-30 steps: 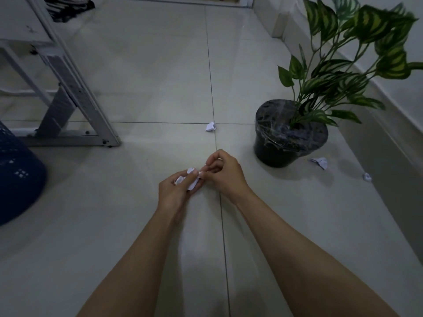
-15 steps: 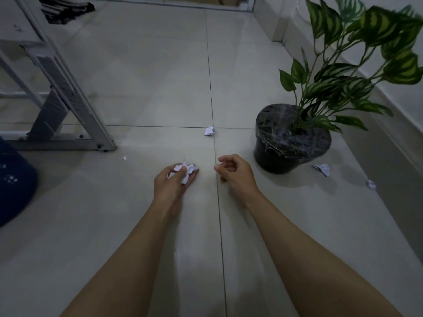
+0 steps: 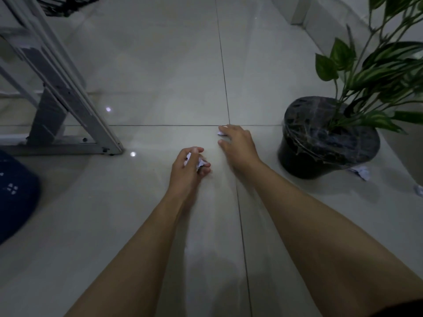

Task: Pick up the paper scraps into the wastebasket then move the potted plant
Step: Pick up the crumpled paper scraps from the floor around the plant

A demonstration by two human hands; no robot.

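My left hand point(image 3: 187, 164) is closed around crumpled white paper scraps point(image 3: 199, 161) just above the tiled floor. My right hand point(image 3: 238, 143) reaches forward with fingers spread over a small white scrap point(image 3: 220, 133) lying at the tile joint; the fingertips touch or nearly touch it. The potted plant point(image 3: 329, 136), a black pot wrapped in film with striped green leaves, stands to the right. Two more scraps lie on the floor right of the pot, one point(image 3: 361, 173) at its base and another point(image 3: 419, 191) at the frame edge. The dark blue wastebasket point(image 3: 16, 193) sits at the far left.
A grey metal frame leg point(image 3: 68, 104) stands on the floor at the left, behind the wastebasket. A pale wall base point(image 3: 325, 26) runs along the right behind the plant. Dark items point(image 3: 66, 5) lie at the top left.
My right hand left the left hand and moved forward onto the scrap at the tile joint. The left hand kept its scraps. The view moved closer to the floor.
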